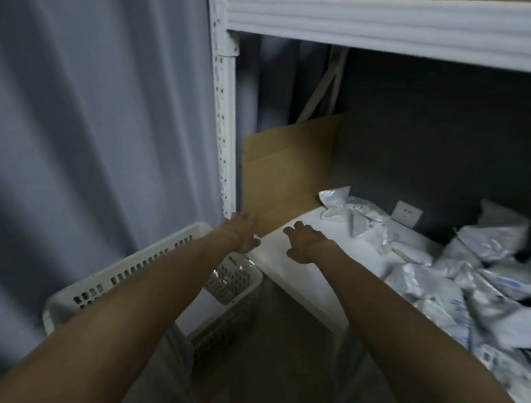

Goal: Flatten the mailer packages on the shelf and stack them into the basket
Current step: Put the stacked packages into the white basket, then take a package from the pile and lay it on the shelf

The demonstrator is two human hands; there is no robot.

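The person's 2 arms reach toward the near left corner of the shelf (303,276). The left hand (243,234) is at the shelf's corner edge and the right hand (304,246) is over bare white board. Each grip is slack, with fingers apart and holding nothing. The mailer packages (436,278) lie in a crumpled, puffy heap further right on the shelf, well apart from both hands, with 1 or 2 nearer the back by the cardboard sheet (285,177). The basket (145,257) sits below and left of the shelf corner, partly hidden by the left forearm. Whether anything already lies in it is too blurred to tell. The main risk is probably the heap itself: the glossy mailers overlap, so dragging 1 out could pull its neighbours off the front edge onto the floor. A mailer pressed flat too quickly may trap air, spring back and slide off a stack. Because the basket sits under the arm and off to the side, a blind drop could catch its rim or land crooked. The upright post (223,134) stands close to the left hand and could be knocked.
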